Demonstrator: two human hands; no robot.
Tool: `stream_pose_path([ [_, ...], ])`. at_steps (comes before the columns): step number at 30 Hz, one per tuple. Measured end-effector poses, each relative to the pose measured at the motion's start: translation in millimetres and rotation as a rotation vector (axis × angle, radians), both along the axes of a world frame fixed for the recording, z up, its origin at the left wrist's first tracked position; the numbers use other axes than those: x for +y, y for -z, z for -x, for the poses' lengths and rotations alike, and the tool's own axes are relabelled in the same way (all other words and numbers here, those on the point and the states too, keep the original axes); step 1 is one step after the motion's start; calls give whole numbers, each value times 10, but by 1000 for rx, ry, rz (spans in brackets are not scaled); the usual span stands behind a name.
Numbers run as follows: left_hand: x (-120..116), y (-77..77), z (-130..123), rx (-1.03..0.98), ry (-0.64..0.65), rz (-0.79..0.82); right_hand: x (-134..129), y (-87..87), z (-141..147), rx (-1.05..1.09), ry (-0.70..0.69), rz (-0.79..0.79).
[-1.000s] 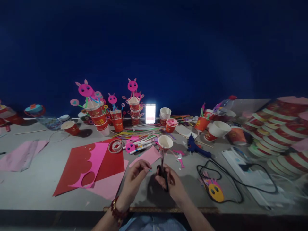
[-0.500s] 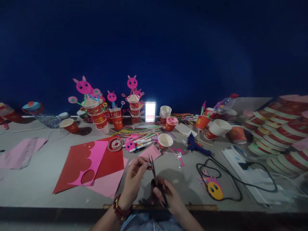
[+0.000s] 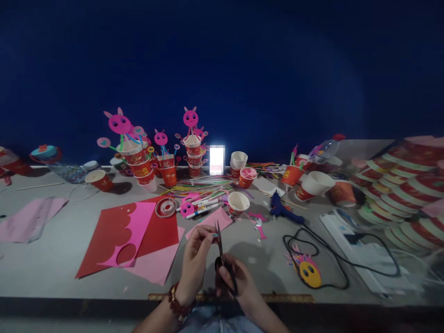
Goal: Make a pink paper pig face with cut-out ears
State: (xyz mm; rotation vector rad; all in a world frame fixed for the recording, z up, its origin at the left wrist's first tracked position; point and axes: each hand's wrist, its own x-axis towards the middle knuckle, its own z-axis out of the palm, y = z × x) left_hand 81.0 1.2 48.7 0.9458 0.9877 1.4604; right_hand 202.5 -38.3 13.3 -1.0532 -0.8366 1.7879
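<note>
My left hand [image 3: 197, 254], with a beaded bracelet [image 3: 178, 303] at the wrist, is closed in a pinch near the table's front edge. A small teal bit shows at its fingertips; what it belongs to is too small to name. Black-handled scissors [image 3: 220, 245] are held in my right hand [image 3: 239, 277], blades pointing up beside the left fingertips. The blades look slightly apart. Behind the hands lies a pink paper piece [image 3: 217, 222], and a white-rimmed paper cup [image 3: 238, 203] stands just beyond it.
Red and pink sheets [image 3: 107, 236] lie left with a tape roll [image 3: 165, 207]. Markers [image 3: 204, 209] are behind. At right are a blue glue gun [image 3: 284, 210], its black cord, a yellow-faced cutout [image 3: 310, 274], a white power strip [image 3: 360, 259] and stacked cups [image 3: 405, 185].
My right hand and the scissors have shifted slightly up and left, and the scissor handles appear wider apart. My left hand has barely moved.
</note>
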Motion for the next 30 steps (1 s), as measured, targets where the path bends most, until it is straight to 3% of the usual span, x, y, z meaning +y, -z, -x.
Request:
stream_pose_path([
  [18,5,-2,-7,-24,17,32,-8,71,3,-20,102,13],
  [30,-14,77,-49,-38,-29,25,7,25,27,-11,-75,-108],
])
